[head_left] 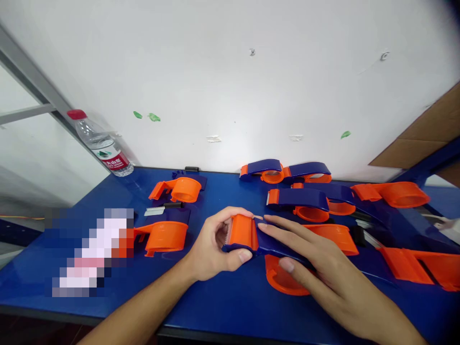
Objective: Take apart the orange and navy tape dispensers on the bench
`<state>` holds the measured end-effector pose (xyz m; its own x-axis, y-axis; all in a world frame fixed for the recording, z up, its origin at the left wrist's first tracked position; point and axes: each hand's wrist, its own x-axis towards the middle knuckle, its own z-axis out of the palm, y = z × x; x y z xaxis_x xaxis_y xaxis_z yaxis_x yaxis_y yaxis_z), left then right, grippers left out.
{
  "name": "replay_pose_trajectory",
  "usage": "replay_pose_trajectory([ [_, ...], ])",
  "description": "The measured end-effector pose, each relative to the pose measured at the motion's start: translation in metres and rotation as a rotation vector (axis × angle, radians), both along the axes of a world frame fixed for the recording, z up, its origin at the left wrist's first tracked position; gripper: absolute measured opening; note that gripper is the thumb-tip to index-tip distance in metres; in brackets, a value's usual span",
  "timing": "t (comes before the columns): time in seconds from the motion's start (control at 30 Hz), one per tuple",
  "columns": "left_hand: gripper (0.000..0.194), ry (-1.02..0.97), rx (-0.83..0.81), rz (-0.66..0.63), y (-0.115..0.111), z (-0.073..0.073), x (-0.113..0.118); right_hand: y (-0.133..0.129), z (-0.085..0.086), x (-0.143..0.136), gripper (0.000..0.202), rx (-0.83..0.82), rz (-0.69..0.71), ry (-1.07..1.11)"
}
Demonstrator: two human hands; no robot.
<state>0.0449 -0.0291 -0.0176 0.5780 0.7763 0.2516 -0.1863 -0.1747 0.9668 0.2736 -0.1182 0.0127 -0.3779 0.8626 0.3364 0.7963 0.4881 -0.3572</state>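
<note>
A tape dispenser [243,232] with an orange head, a toothed cutting edge and a dark blue cover is between my hands, just above the blue table. My left hand [210,251] is closed around its orange head, the thumb along the near side and the fingers behind. Across the blue cover lies my right hand [325,266], its fingers on top and its thumb at the near side, over the orange ring. Part of the cover is hidden under that hand. Close behind it is another orange ring piece [343,237].
Several blue and orange dispensers [298,197] stand at the back right. Orange frames [167,236] with blue covers lie to the left, and loose orange parts [406,263] to the right. A water bottle [104,143] leans against the white wall [230,86]. The left foreground is pixelated.
</note>
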Motion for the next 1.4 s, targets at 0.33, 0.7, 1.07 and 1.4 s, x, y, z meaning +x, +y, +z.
replay_pose_trajectory([
  [0.33, 0.056, -0.044, -0.012, -0.067, 0.009, -0.001, -0.008, 0.023, -0.013, 0.017, 0.036, -0.260, 0.011, 0.566],
  [0.7, 0.069, -0.422, -0.313, 0.130, 0.015, 0.010, -0.008, 0.027, -0.023, -0.009, 0.044, -0.136, 0.123, 0.237],
  [1.07, 0.060, -0.321, -0.236, 0.066, 0.011, 0.003, -0.006, 0.012, -0.063, -0.023, 0.058, 0.111, 0.196, -0.206],
  [1.4, 0.051, -0.381, -0.315, 0.041, 0.010, 0.004, -0.006, 0.012, -0.059, -0.024, 0.071, 0.010, 0.224, -0.219],
])
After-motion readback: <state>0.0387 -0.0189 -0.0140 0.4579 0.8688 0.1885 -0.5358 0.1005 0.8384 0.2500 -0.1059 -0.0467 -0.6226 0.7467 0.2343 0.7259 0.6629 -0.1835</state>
